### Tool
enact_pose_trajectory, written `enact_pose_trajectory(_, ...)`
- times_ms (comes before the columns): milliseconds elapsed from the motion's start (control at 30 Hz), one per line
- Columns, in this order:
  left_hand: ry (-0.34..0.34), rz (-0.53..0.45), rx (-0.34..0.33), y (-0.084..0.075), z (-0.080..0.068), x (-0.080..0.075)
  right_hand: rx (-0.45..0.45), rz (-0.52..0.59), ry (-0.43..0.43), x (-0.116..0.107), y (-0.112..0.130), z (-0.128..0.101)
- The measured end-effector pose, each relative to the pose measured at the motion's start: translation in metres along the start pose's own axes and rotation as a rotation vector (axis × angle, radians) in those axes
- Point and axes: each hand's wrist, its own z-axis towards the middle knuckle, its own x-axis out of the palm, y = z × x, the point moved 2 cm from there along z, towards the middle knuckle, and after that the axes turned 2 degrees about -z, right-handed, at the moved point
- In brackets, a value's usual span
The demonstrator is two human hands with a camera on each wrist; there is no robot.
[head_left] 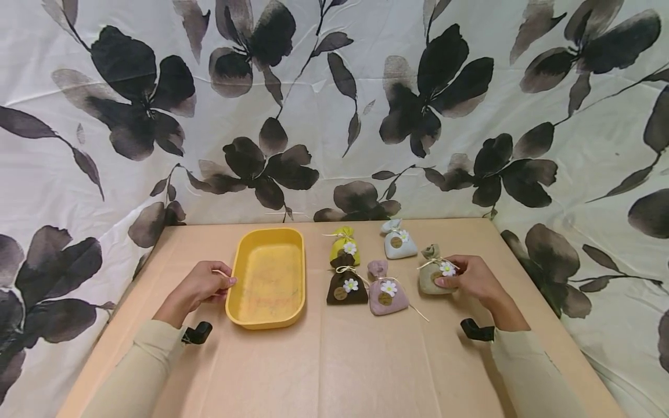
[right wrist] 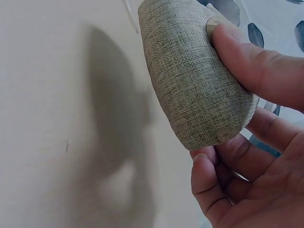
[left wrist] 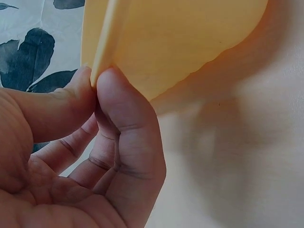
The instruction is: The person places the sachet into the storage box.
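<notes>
A yellow oval tray (head_left: 245,310) lies on the tan table, nothing in it. My left hand (head_left: 201,285) pinches its left rim between thumb and forefinger; the left wrist view shows the yellow tray (left wrist: 190,33) rim held by the left hand (left wrist: 97,83). My right hand (head_left: 467,277) grips an olive-green fabric pouch (head_left: 432,273) with a white daisy, thumb on its front. In the right wrist view the olive pouch (right wrist: 194,85) rests between thumb and curled fingers of the right hand (right wrist: 228,109).
Between the tray and the olive pouch stand a yellow-green pouch (head_left: 344,245), a dark brown pouch (head_left: 345,284), a pink pouch (head_left: 386,295) and a pale blue pouch (head_left: 399,241). A floral cloth (head_left: 334,104) hangs behind and beside the table (head_left: 334,371).
</notes>
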Motion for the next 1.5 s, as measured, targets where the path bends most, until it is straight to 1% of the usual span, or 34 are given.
enact_pose_trajectory(367, 0.007, -0.024, 0.018, 0.002, 0.001, 0.002, -0.040, 0.022, 0.007, -0.002, 0.019, -0.002)
enact_pose_trajectory(500, 0.004, -0.027, 0.016, 0.002, 0.000, 0.001, -0.042, 0.013, 0.003, 0.000, 0.025, -0.001)
enact_pose_trajectory(667, 0.005, -0.017, 0.002, 0.000, 0.003, -0.001, -0.049, 0.032, -0.002, 0.001, 0.034, 0.001)
enact_pose_trajectory(800, 0.006, -0.009, -0.006, -0.001, 0.005, -0.004, -0.049, 0.057, 0.007, 0.003, 0.040, 0.003)
enact_pose_trajectory(1033, 0.011, -0.008, -0.008, -0.002, 0.010, -0.010, -0.033, 0.069, 0.015, 0.004, 0.052, 0.007)
enact_pose_trajectory(1500, -0.001, -0.036, -0.018, -0.004, 0.015, -0.007, -0.042, 0.074, 0.029, 0.004, 0.072, 0.024)
